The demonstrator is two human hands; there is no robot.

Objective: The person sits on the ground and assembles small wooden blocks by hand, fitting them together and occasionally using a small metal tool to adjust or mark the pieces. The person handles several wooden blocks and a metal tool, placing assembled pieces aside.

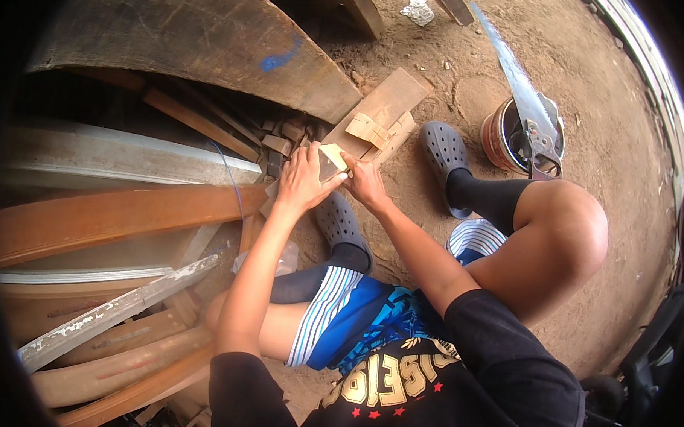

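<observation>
Both hands meet in front of me on a small wooden block (333, 154), pale on one face and darker on another. My left hand (302, 176) grips it from the left, fingers over its far side and thumb along the near edge. On the block's right end, my right hand (364, 181) is closed with bent fingers. Just beyond them lies a flat wooden board (387, 102), angled away to the right. Smaller cut pieces of wood (369, 130) rest on it. The fingers hide part of the block.
To the right stands a round bucket (498, 136) with a handsaw (523, 92) leaning out of it. A thick plank (190, 42) spans the upper left. Long boards (131, 214) and a paint-flaked strip (120, 311) pile up at left. Small offcuts (278, 142) lie near my left hand.
</observation>
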